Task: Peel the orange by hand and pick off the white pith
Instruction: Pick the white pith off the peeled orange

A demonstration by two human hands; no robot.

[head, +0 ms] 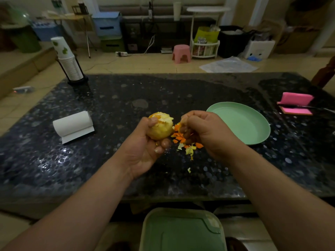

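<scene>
Though pale and pithy, orange (161,128) in left hand's (145,151) grip, right hand (203,131) tight around peel scrap (179,124).

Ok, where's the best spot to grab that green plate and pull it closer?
Pinch the green plate by its near rim, coming from the near side with the right hand. It lies flat and shallow on the table, so only the upturned rim offers a lip.
</scene>
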